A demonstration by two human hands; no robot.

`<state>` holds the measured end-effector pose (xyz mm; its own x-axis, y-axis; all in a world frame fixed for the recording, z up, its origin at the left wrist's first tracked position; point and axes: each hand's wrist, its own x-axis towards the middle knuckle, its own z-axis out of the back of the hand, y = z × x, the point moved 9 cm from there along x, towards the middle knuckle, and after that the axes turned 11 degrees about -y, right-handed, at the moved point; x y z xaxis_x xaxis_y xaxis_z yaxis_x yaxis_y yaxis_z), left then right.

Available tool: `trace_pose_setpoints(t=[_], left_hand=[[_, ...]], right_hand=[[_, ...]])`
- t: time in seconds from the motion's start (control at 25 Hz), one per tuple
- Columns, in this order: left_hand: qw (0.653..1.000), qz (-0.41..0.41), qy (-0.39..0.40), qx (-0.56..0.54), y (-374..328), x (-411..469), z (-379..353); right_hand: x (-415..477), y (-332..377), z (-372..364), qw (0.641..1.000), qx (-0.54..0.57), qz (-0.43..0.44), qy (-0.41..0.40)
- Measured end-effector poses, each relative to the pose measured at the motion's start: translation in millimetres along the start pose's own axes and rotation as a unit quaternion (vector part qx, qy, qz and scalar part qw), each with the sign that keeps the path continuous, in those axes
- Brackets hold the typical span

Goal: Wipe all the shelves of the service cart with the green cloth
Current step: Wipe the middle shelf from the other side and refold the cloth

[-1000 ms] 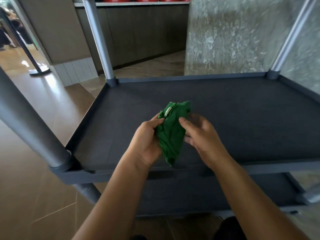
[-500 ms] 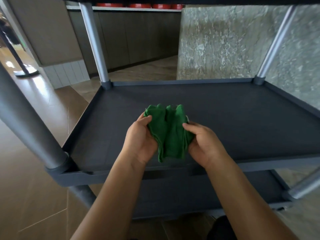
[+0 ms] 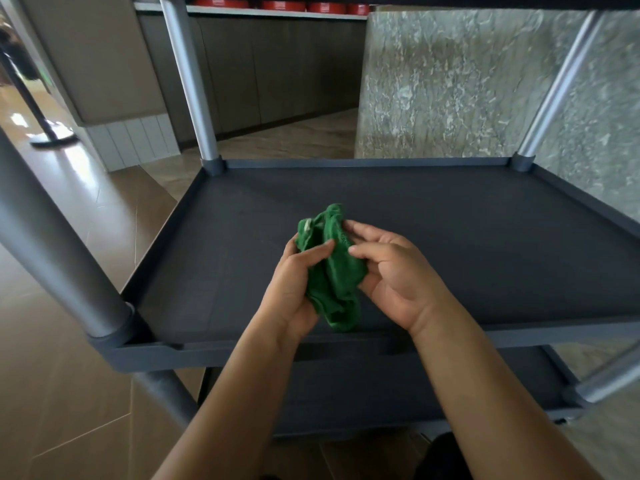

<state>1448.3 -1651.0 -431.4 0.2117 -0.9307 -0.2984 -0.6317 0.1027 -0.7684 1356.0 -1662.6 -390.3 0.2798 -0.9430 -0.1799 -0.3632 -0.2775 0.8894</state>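
Green cloth (image 3: 336, 271), bunched, is gripped on its left side by the left hand (image 3: 293, 285), thumb laid across it, and pinched on its right side between thumb and fingers of the right hand (image 3: 398, 282). It hangs over the front part of the cart's (image 3: 166, 355) middle shelf (image 3: 467, 244), just behind the front rim; contact between its lower end and the shelf cannot be determined. Grey posts (image 3: 188, 81) stand at the shelf corners, a lower shelf (image 3: 363, 396) shows beneath, and brown floor (image 3: 52, 393) lies to the left.
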Motion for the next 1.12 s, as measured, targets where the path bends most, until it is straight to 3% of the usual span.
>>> trace_pose_setpoints(t=[0.16,0.24,0.4,0.52,0.76,0.96,1.12], left_hand=[[0.997,-0.029,-0.062,0.023,-14,10,22],[0.995,-0.054,-0.057,0.056,-27,12,25],[0.979,-0.112,-0.032,0.165,-42,13,19],[0.976,-0.147,-0.039,0.155,-49,16,18],[0.944,-0.168,-0.106,0.262,-46,22,28],[0.960,-0.158,-0.035,0.228,-49,28,15],[0.927,-0.214,0.016,0.307,-46,27,-8]], right_hand=[[12,14,39,0.994,0.069,-0.006,-0.089],[18,14,61,0.991,0.064,-0.028,-0.118],[24,0,77,0.989,-0.067,-0.063,-0.119],[31,11,80,0.991,-0.031,0.003,-0.130],[39,-12,80,0.987,-0.100,-0.047,-0.121],[37,8,81,0.991,-0.079,0.026,-0.107],[28,24,84,0.976,-0.148,0.099,-0.123]])
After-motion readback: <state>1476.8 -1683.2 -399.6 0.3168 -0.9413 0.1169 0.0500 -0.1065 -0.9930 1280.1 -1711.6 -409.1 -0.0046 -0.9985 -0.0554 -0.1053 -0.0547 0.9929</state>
